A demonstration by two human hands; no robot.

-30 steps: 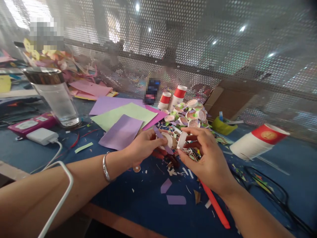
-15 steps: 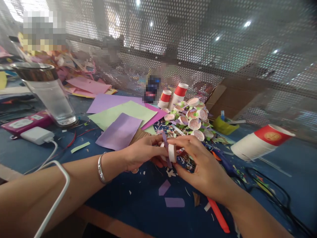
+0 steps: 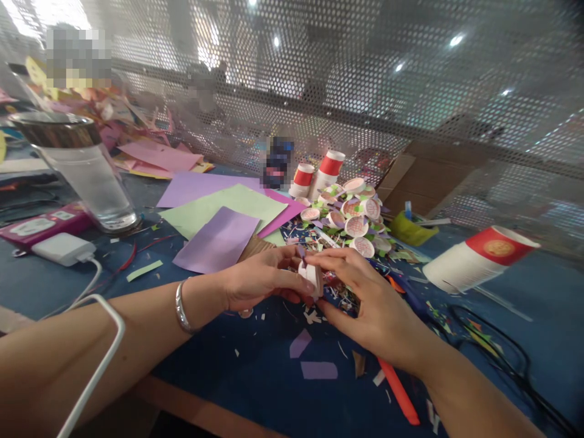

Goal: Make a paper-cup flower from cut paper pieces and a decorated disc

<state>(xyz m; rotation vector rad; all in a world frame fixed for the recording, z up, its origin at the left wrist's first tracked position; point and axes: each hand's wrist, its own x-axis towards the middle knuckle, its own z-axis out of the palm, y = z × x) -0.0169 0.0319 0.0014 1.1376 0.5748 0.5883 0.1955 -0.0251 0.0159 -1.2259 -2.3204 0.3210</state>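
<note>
Two short, round paper cup bottoms (image 3: 312,277) are pressed together between my hands, above the middle of the table. A tip of purple paper (image 3: 301,252) shows at their upper edge. My left hand (image 3: 260,277), with a silver bangle on the wrist, grips them from the left with thumb and fingers. My right hand (image 3: 362,298) pinches them from the right, fingertips at the top and thumb below. Beyond the hands lies a heap of similar cup bottoms (image 3: 356,227) with green and purple paper bits. Purple paper pieces (image 3: 319,370) lie below.
Paper cup stacks stand behind; another cup stack (image 3: 479,258) leans at right. Coloured sheets (image 3: 216,238) lie left of centre, near a glass of water (image 3: 86,170) and a white charger (image 3: 64,248). An orange-red stick (image 3: 399,392) and black cable (image 3: 502,359) lie right.
The two cup bottoms have come together and turned slightly; the purple strip that showed between them is now mostly hidden. Both hands stay on them. The view has shifted slightly.
</note>
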